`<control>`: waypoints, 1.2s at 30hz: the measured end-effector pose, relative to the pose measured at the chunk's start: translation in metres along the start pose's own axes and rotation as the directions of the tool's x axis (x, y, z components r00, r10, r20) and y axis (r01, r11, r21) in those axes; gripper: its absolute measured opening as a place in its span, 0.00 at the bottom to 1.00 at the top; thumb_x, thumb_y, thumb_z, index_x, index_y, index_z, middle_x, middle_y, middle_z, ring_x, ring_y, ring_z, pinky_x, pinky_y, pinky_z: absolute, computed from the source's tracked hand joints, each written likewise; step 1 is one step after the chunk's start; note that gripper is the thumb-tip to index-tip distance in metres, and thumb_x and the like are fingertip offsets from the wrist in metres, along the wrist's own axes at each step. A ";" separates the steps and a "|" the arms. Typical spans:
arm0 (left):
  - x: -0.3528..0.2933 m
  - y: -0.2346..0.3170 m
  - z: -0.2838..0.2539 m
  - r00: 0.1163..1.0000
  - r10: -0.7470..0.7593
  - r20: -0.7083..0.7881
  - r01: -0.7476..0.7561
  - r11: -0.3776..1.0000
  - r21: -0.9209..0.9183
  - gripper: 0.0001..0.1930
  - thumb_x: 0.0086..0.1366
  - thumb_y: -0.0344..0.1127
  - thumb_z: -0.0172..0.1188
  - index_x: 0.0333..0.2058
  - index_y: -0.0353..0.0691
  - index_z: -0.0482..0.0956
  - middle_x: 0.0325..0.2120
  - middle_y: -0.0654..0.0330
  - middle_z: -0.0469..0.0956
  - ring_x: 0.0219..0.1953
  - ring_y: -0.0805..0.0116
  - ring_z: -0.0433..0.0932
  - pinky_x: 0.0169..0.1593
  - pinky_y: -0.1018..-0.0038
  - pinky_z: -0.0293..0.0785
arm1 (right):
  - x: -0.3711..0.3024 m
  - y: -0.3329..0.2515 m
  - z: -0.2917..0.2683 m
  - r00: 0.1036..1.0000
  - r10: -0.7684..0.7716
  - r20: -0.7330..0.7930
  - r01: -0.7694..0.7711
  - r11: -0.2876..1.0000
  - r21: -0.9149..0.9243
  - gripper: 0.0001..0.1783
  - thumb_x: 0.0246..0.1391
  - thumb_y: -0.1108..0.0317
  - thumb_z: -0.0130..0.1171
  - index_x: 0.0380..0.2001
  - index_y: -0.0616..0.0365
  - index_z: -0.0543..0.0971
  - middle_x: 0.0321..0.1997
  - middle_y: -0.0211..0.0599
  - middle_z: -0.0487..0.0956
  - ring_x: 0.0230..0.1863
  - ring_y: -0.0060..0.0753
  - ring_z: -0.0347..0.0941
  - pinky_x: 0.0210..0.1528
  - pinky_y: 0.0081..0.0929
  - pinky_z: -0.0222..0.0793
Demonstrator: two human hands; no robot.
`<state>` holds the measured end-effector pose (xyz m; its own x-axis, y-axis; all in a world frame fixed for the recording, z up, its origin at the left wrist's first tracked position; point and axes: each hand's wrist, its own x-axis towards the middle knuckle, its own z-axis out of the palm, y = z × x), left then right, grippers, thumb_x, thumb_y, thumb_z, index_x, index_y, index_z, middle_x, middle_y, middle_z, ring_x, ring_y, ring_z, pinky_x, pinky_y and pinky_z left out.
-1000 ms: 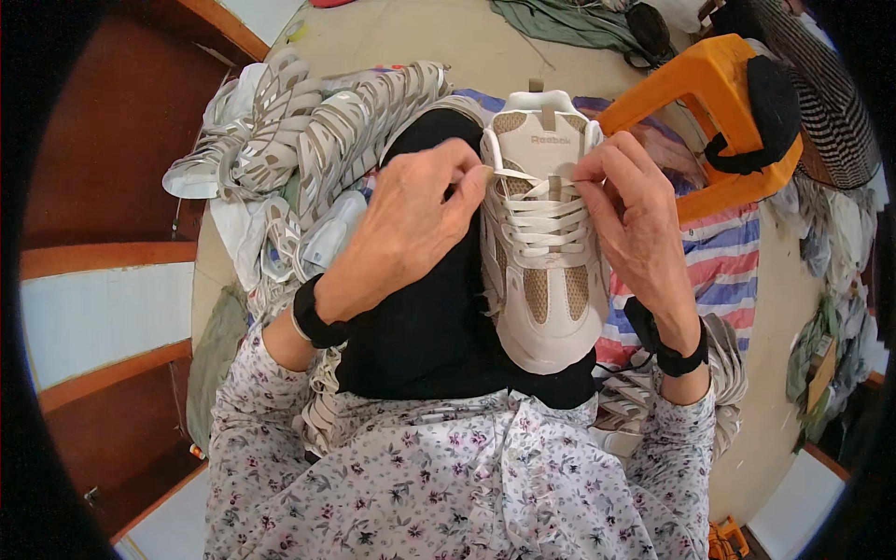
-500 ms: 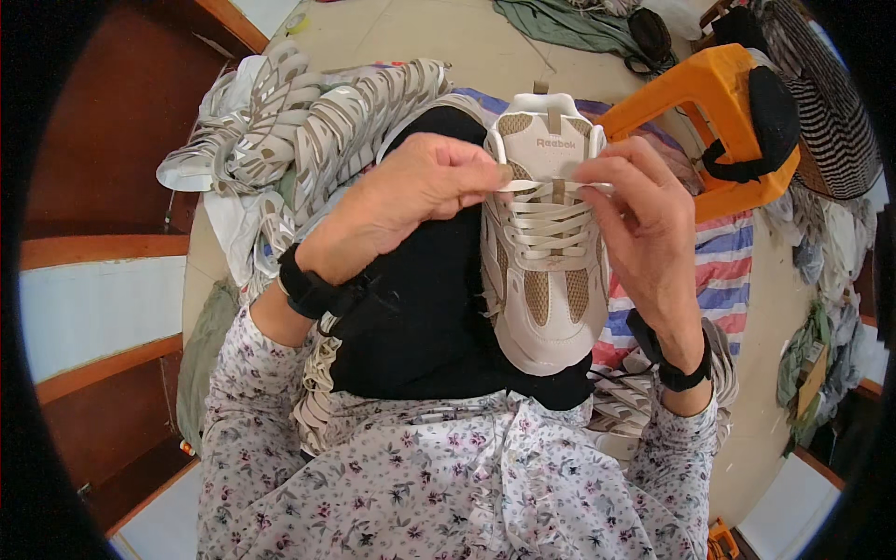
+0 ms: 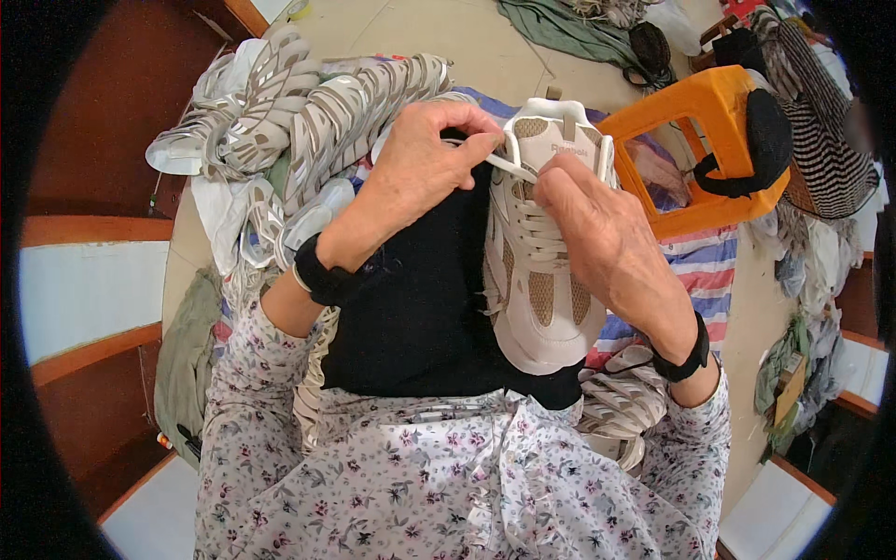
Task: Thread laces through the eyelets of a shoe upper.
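A cream-and-tan sneaker (image 3: 545, 338) rests on the black cloth over my lap, toe pointing toward me. White lace criss-crosses up its front to the tongue. Just left of the collar, my left hand (image 3: 422, 166) pinches the shoelace (image 3: 509, 168) between thumb and fingers. The lace stretches from there across to my right hand (image 3: 611, 245), which lies over the upper eyelets with its fingers closed on it. My right hand hides the right side of the lacing and part of the tongue.
Rows of similar uppers (image 3: 359, 112) are piled at the far left, more (image 3: 621, 401) by my right forearm. An orange plastic stool (image 3: 644, 219) with a black pad stands at the right on a striped sheet (image 3: 700, 271). Green cloth (image 3: 569, 42) lies on the floor beyond.
My left hand has drawn the lace up and away to the left of the shoe. My right hand has shifted left and down over the eyelets. The shoe has tilted slightly.
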<state>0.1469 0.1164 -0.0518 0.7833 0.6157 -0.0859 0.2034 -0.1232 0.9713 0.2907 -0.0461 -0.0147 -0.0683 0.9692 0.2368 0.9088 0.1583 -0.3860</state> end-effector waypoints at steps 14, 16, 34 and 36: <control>-0.025 -0.007 0.016 0.949 0.316 -0.001 -0.316 0.948 0.035 0.07 0.63 0.21 0.57 0.38 0.35 0.82 0.36 0.64 0.73 0.25 0.83 0.72 0.27 0.86 0.69 | -0.002 0.004 -0.040 0.928 0.328 0.178 -0.372 0.785 0.495 0.12 0.45 0.85 0.59 0.34 0.61 0.77 0.27 0.32 0.76 0.23 0.19 0.71 0.25 0.19 0.65; -0.023 -0.006 0.020 0.952 0.304 0.018 -0.304 0.953 0.000 0.07 0.63 0.21 0.58 0.38 0.35 0.82 0.35 0.65 0.73 0.25 0.83 0.71 0.27 0.85 0.67 | -0.002 0.011 -0.035 0.984 0.174 -0.032 -0.168 0.977 0.131 0.12 0.44 0.83 0.60 0.34 0.59 0.77 0.28 0.37 0.76 0.23 0.33 0.74 0.24 0.26 0.69; -0.014 0.003 0.030 0.973 0.201 0.117 -0.196 0.979 -0.057 0.07 0.63 0.28 0.62 0.36 0.29 0.81 0.25 0.67 0.75 0.21 0.84 0.67 0.25 0.83 0.63 | -0.002 0.019 0.008 0.910 0.176 -0.374 -0.128 0.980 0.151 0.09 0.49 0.79 0.62 0.34 0.61 0.75 0.26 0.38 0.74 0.21 0.37 0.72 0.25 0.30 0.67; -0.018 0.006 0.026 0.963 0.254 0.094 -0.248 0.966 -0.066 0.07 0.63 0.29 0.62 0.35 0.29 0.81 0.24 0.68 0.75 0.20 0.84 0.68 0.24 0.83 0.64 | -0.010 0.025 -0.005 0.925 0.308 -0.222 -0.241 0.929 0.282 0.09 0.49 0.80 0.61 0.34 0.64 0.74 0.27 0.37 0.73 0.24 0.30 0.70 0.26 0.26 0.66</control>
<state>0.1499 0.0844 -0.0505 0.8607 0.4886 0.1428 -0.0365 -0.2206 0.9747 0.3161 -0.0525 -0.0226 0.3080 0.9035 0.2981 0.7444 -0.0337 -0.6668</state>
